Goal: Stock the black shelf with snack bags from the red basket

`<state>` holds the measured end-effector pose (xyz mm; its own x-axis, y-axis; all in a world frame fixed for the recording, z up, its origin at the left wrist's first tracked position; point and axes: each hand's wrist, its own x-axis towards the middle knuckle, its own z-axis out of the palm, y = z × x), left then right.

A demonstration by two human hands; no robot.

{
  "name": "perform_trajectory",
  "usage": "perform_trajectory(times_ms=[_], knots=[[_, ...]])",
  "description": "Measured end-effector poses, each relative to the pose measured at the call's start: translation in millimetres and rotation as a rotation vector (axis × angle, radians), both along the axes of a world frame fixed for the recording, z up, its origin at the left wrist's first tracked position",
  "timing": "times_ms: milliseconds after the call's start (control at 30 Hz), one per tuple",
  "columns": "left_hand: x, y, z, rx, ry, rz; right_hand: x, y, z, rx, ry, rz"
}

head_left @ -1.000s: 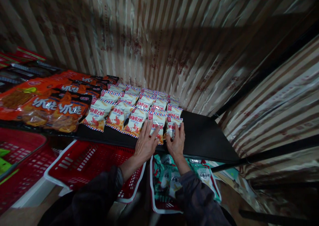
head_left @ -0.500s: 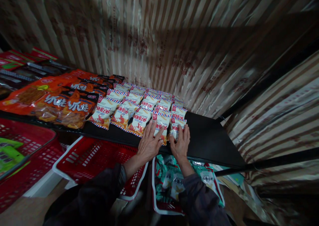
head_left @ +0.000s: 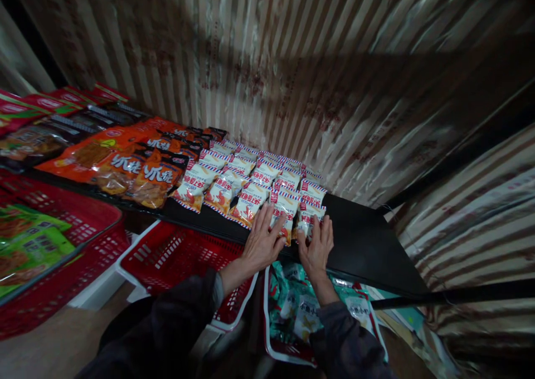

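Observation:
Small white snack bags (head_left: 248, 200) with striped edges stand in rows on a black shelf (head_left: 359, 234). My left hand (head_left: 262, 241) rests with spread fingers against the front of a bag (head_left: 285, 207) in the nearest row. Beside it, my right hand (head_left: 315, 245) touches the rightmost front bag (head_left: 310, 214), its fingers apart and the thumb at the bag's lower left. Neither hand is closed round a bag. The palms face the shelf's front edge.
Orange snack packs (head_left: 156, 175) lie left of the white bags, with dark packs (head_left: 37, 136) farther left. Below the shelf are a red basket (head_left: 175, 256), another with green packs (head_left: 37, 251), and one holding teal bags (head_left: 307, 312). Striped sheeting (head_left: 259, 67) hangs behind.
The camera view has turned slightly left, so the shelf and baskets appear farther right. Both hands remain at the same front bags, with little visible movement against them.

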<state>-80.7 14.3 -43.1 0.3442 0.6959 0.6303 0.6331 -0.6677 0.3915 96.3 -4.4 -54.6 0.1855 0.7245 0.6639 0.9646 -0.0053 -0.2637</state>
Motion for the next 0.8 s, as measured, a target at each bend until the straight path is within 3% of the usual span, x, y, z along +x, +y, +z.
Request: perform_trajectory(times_ms=[200,467,633,800], knots=[[-6,1,3.5,-0.006,-0.046,0.026,-12,0,12.2,0.042,-0.006,0.016],[-28,19,15.3,0.003,-0.034,0.175,-48,33,65.0,0.057,-0.028,0.216],[-39,31,17.4,0.028,0.002,0.214,-72,81,95.2,-0.118,-0.149,0.317],[-43,39,10.4,0.028,0.022,0.266,-91,127,107.9,-0.401,-0.275,0.294]])
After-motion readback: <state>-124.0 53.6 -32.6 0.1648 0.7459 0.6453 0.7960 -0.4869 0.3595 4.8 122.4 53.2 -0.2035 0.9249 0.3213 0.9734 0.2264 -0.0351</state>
